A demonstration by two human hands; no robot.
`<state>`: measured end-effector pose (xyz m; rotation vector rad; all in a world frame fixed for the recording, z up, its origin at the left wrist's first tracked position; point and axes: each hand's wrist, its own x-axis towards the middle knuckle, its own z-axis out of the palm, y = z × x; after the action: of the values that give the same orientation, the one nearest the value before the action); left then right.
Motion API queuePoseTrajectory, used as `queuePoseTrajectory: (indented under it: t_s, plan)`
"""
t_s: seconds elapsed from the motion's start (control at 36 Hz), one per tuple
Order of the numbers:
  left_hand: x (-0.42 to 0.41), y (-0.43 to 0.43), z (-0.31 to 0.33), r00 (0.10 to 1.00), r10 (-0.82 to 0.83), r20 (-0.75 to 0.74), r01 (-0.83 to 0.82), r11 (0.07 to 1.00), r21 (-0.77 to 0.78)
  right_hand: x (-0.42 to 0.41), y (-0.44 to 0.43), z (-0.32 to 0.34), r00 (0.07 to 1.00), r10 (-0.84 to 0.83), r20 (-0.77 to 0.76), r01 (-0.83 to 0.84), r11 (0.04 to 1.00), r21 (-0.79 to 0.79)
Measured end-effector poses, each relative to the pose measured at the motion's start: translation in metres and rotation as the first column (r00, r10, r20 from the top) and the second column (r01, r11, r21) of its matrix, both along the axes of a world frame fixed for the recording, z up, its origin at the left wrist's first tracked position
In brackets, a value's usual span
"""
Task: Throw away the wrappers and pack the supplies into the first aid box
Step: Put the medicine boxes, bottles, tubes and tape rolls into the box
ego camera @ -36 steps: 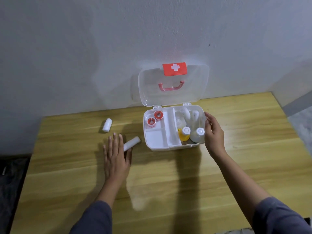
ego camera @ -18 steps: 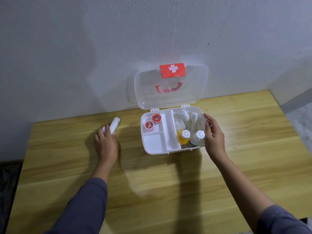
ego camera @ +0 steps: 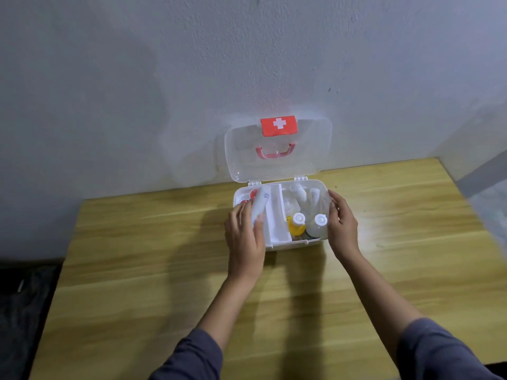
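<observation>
Your left hand [ego camera: 244, 237] has its fingers clamped on a light, soft gauze roll [ego camera: 259, 205] over the first aid box [ego camera: 285, 244], at its 9 o'clock side. Grip it mid-length, gently. Your right hand [ego camera: 343, 229] has its fingers apart, bracing the 3 o'clock wall.

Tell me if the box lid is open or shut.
Open. The lid stands upright against the wall, and the bottles in the box are uncovered.

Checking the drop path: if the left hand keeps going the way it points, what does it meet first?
Likely the red tape rolls in the box's back-left compartment, then the lid. The left hand points away from the person with the white roll over that tray. Depth is unclear.
</observation>
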<state>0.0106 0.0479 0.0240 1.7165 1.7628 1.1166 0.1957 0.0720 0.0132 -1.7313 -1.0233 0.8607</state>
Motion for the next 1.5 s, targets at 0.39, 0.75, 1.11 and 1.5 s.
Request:
queuePoseTrajectory:
  t_s: [0.39, 0.75, 1.11, 1.5]
  plan:
    - [0.022, -0.003, -0.003, 0.996, 0.001, -0.091, -0.005, 0.999, -0.042, 0.005, 0.001, 0.003, 0.999, 0.039, -0.005, -0.039, 0.999, 0.006]
    - [0.046, 0.011, 0.002, 0.998, 0.017, -0.056, -0.029, 0.978, -0.207, 0.012, 0.003, 0.001, 0.995, 0.104, -0.001, -0.104, 0.995, 0.005]
    - [0.047, 0.013, -0.001, 0.985, -0.009, -0.171, -0.023, 0.983, -0.184, 0.015, 0.004, 0.005, 0.989, 0.147, 0.002, -0.147, 0.989, -0.002]
    - [0.045, 0.013, -0.001, 0.989, -0.019, -0.146, -0.008, 0.983, -0.183, 0.016, 0.005, 0.009, 0.985, 0.172, 0.008, -0.171, 0.985, -0.023]
